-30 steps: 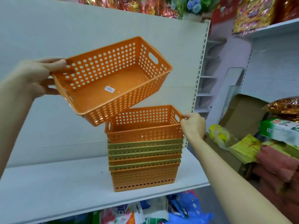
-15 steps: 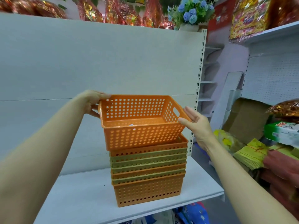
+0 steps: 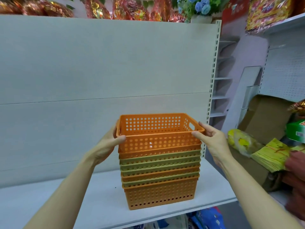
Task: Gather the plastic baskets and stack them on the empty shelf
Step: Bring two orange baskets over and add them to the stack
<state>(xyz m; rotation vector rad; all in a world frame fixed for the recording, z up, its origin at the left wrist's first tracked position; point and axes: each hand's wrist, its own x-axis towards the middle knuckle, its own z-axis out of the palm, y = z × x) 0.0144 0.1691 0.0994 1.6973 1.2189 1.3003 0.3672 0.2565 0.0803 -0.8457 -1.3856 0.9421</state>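
Topmost orange perforated plastic basket, tilted aloft a second ago, now nested on stack near white shelf's right edge; left hand, right hand gripping rim; ready for release.

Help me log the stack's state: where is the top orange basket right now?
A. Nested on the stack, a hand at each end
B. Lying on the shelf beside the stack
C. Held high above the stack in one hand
A: the top orange basket sits nested on the stack, with the left hand and right hand at its ends.
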